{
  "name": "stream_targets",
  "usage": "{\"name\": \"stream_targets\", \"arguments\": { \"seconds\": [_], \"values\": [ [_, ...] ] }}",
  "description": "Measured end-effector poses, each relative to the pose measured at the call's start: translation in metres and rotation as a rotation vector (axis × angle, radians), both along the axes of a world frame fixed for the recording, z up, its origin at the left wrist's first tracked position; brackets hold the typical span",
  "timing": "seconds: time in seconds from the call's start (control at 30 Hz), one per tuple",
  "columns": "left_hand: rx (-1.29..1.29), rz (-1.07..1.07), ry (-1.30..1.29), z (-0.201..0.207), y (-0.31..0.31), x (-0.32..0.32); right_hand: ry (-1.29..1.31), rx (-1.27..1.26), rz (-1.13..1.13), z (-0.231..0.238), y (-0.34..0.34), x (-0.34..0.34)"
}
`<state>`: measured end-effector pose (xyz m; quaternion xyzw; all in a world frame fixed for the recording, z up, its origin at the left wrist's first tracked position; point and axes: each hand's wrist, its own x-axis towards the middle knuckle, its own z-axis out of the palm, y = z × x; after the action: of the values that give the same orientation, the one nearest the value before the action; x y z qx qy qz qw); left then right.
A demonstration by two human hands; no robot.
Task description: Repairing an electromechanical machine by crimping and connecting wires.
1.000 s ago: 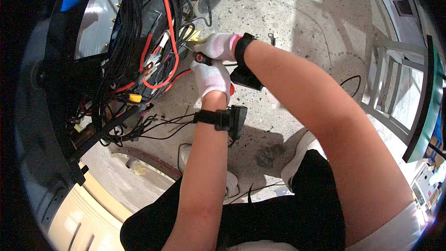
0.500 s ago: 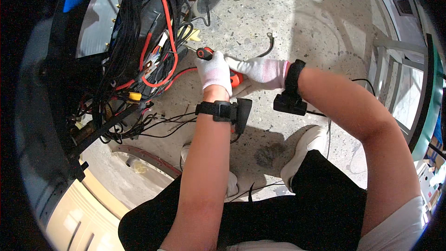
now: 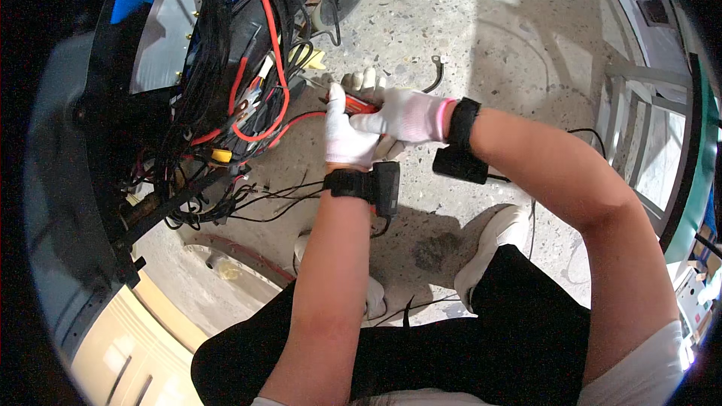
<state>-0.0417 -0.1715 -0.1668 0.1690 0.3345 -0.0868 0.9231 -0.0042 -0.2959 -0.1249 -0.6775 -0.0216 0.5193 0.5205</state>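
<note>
Both my hands wear white knitted gloves and come together above the speckled floor, right of a wire bundle. My left hand [image 3: 350, 135] is closed with its thumb up, against a red-and-black handled tool [image 3: 361, 104]. My right hand [image 3: 406, 114] lies across from the right and is closed on the same tool. The gloves cover most of the tool, so its exact kind is hidden. A red cable [image 3: 295, 120] runs from the bundle in under my left hand. Beyond my right hand, a black cable with a ring lug [image 3: 438, 68] sticks out.
On the left, a machine frame [image 3: 90, 150] carries a thick bundle of black wires [image 3: 203, 53] and a looped red cable [image 3: 280, 68]. Cream-coloured panelling [image 3: 120, 349] is at lower left. A grey metal rack [image 3: 647, 120] stands at right. Thin cords cross the floor by my shoes [image 3: 498, 237].
My right hand has moved left, over the tool and closer to my left hand. The tool's black end, visible before above my left thumb, is now mostly covered.
</note>
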Motion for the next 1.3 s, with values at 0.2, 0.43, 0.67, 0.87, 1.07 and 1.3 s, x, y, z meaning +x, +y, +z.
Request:
{"name": "stream_targets", "arguments": {
  "seconds": [0.2,0.43,0.67,0.87,1.07,1.3],
  "values": [
    [0.038,-0.092,0.065,-0.006,0.01,-0.002,-0.352,-0.258,0.137,0.02,0.003,0.001],
    [0.377,-0.232,0.245,0.004,0.009,0.006,-0.625,-0.339,0.043,0.008,0.015,-0.021],
    [0.461,-0.247,0.32,0.005,0.013,0.005,-0.463,-0.251,-0.09,0.015,0.015,-0.032],
    [0.185,-0.283,0.091,0.008,0.025,-0.01,0.487,0.252,-0.289,0.001,0.014,-0.027],
    [0.233,-0.194,0.062,0.004,0.026,-0.013,0.387,0.34,-0.019,-0.018,0.007,-0.018],
    [0.346,-0.256,0.047,-0.007,0.027,-0.015,-0.421,-0.41,0.187,-0.008,0.009,-0.001]
  ]
}}
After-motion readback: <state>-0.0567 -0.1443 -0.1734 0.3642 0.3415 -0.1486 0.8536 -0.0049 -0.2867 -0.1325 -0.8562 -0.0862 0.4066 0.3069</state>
